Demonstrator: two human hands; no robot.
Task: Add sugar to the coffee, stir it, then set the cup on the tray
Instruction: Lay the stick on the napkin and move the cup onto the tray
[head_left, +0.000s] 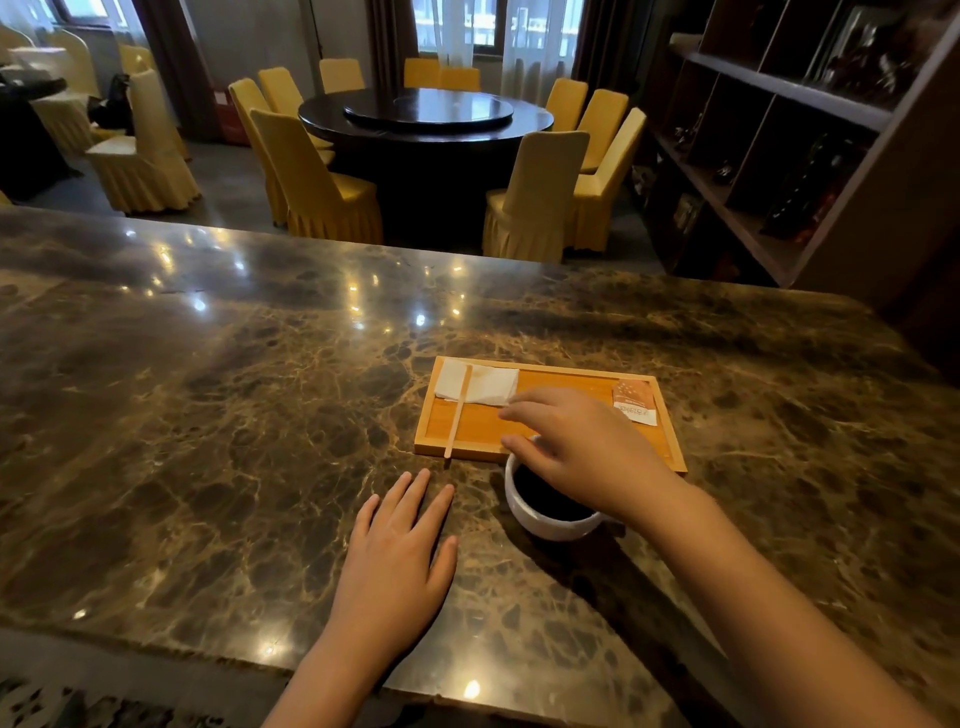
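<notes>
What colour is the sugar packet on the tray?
Orange with a white lower end, seen in the head view: sugar packet on the tray.

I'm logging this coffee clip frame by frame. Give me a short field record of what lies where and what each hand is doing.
surface: brown marble counter
tray: flat wooden tray, on the counter
on tray: white paper napkin at its far left, orange sugar sachet at its far right
stirrer: thin wooden stir stick, lying across napkin and tray
cup: white cup of black coffee, on the counter by the tray's near edge
left hand: flat on the counter, empty
right hand: open above the cup, reaching over the tray, holding nothing
</notes>
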